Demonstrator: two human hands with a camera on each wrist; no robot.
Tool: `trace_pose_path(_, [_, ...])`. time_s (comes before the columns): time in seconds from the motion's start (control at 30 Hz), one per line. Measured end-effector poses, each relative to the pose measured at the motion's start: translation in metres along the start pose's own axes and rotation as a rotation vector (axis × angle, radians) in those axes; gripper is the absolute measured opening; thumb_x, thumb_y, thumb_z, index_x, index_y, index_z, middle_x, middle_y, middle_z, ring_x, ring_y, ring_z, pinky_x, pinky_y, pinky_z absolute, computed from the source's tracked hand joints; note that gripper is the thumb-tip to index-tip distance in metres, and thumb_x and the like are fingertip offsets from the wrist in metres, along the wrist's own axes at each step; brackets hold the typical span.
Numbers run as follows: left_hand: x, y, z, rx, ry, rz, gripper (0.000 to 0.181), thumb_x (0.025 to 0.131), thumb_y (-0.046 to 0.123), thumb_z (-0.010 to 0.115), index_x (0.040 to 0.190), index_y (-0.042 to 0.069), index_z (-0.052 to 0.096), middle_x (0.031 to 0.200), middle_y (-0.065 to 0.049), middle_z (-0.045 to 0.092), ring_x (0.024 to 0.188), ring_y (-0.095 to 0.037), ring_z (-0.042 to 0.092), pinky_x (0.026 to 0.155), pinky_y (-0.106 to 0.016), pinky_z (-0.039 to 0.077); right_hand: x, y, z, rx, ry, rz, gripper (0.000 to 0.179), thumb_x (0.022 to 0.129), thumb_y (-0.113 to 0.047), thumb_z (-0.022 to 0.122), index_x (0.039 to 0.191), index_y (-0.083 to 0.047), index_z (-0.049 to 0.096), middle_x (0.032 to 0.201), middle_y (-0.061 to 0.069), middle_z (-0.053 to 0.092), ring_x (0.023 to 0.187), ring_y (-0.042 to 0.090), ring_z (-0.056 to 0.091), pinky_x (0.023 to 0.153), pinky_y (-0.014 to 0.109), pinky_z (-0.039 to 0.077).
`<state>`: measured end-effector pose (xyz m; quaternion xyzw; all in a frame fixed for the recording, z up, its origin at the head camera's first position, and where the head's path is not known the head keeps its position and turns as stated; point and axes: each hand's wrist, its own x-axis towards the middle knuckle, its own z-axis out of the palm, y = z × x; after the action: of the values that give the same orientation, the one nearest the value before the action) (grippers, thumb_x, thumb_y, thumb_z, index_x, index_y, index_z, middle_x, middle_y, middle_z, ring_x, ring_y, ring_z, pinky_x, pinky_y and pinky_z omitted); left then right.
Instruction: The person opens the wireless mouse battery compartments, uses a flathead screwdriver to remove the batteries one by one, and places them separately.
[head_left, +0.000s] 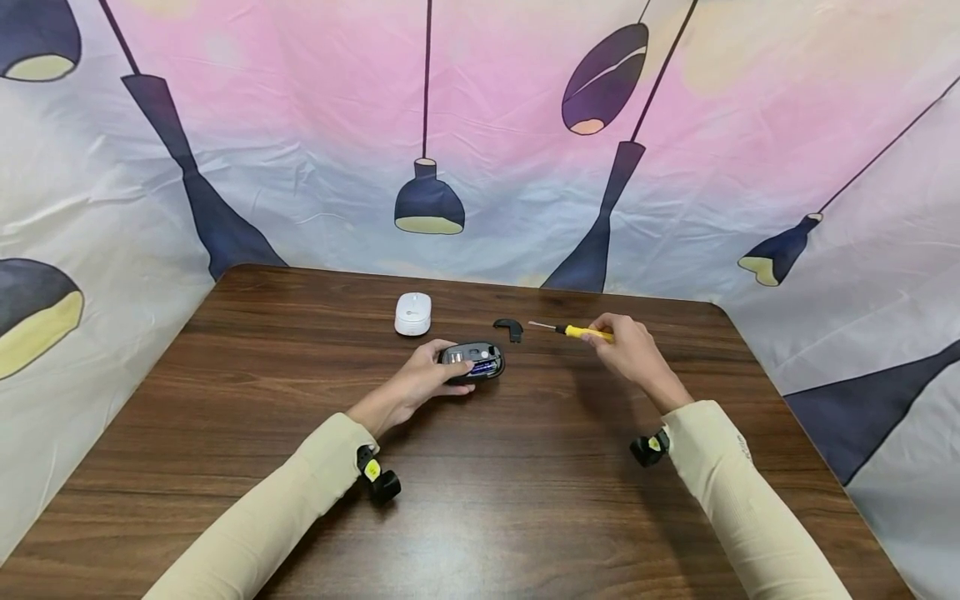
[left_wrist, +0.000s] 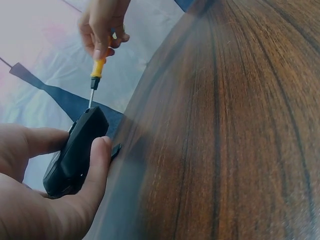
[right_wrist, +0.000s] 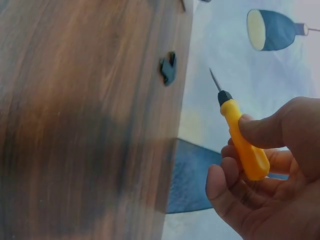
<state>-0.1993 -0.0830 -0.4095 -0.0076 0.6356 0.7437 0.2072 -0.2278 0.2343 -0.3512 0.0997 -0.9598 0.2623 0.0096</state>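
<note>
A black computer mouse (head_left: 491, 360) is turned underside up, its battery bay uncovered and a blue battery showing. My left hand (head_left: 420, 379) grips it by one end, the thumb lying over the underside. In the left wrist view the mouse (left_wrist: 75, 155) sits between thumb and fingers. My right hand (head_left: 628, 346) holds a screwdriver (head_left: 585, 332) by its yellow handle, the metal tip pointing left toward the mouse but apart from it in the head view. The right wrist view shows thumb and fingers pinching the screwdriver (right_wrist: 242, 142). A black curved battery cover (head_left: 512, 327) lies between the hands.
Beyond the left hand, a white mouse (head_left: 413, 314) stands on the brown wooden table (head_left: 480, 500). Behind the table's far edge hangs a cloth backdrop (head_left: 337, 200) printed with lamps. Each wrist carries a small black camera.
</note>
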Motion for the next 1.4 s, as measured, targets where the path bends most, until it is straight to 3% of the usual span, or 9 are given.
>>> trace_pose_path(0.17, [-0.001,0.001,-0.001,0.027,0.012,0.006,0.053,0.1,-0.001,0.059,0.146,-0.005,0.033,0.136,-0.031,0.047,0.103,-0.043,0.068,0.089,-0.036,0.061,0.0,-0.011,-0.001,0.039,0.001,-0.059,0.025,0.103,-0.022,0.062,0.112,0.001,0.069,0.102,0.017,0.069,0.079,0.025,0.059,0.07,0.039,0.051])
trace_pose_path(0.5, [-0.001,0.001,-0.002,0.023,0.034,0.002,0.054,0.1,0.0,0.06,0.147,-0.006,0.034,0.134,-0.032,0.05,0.096,-0.038,0.071,0.085,-0.033,0.062,-0.001,-0.038,-0.005,0.091,-0.029,-0.133,0.021,0.101,-0.016,0.065,0.112,0.002,0.069,0.099,0.017,0.069,0.069,0.021,0.056,0.058,0.029,0.047])
trace_pose_path(0.77, [-0.001,0.0,-0.002,-0.043,0.011,-0.015,0.055,0.1,-0.003,0.058,0.147,-0.006,0.031,0.139,-0.032,0.042,0.108,-0.038,0.065,0.091,-0.04,0.06,-0.004,-0.06,-0.007,0.106,-0.064,-0.182,0.019,0.1,-0.016,0.066,0.111,-0.001,0.069,0.096,0.015,0.069,0.067,0.022,0.056,0.057,0.031,0.049])
trace_pose_path(0.93, [-0.001,0.0,-0.001,-0.062,0.002,-0.013,0.054,0.099,-0.004,0.058,0.147,-0.006,0.032,0.141,-0.031,0.04,0.117,-0.041,0.06,0.092,-0.04,0.06,-0.006,-0.067,-0.009,0.093,-0.077,-0.242,0.014,0.099,-0.014,0.068,0.108,-0.004,0.072,0.084,0.008,0.066,0.06,0.019,0.05,0.051,0.028,0.043])
trace_pose_path(1.17, [-0.002,0.001,-0.002,-0.056,0.0,-0.016,0.056,0.1,-0.003,0.059,0.148,-0.005,0.031,0.141,-0.031,0.038,0.117,-0.041,0.061,0.092,-0.04,0.06,-0.007,-0.074,-0.01,0.074,-0.121,-0.293,0.011,0.098,-0.014,0.069,0.105,-0.007,0.074,0.077,0.003,0.062,0.056,0.017,0.045,0.049,0.026,0.037])
trace_pose_path(1.4, [-0.002,0.002,-0.001,-0.048,-0.001,-0.014,0.056,0.099,-0.004,0.058,0.148,-0.008,0.031,0.141,-0.032,0.039,0.117,-0.041,0.061,0.091,-0.039,0.06,-0.008,-0.079,-0.009,0.044,-0.127,-0.324,0.011,0.097,-0.012,0.071,0.104,-0.005,0.074,0.082,0.007,0.066,0.06,0.021,0.05,0.051,0.026,0.041])
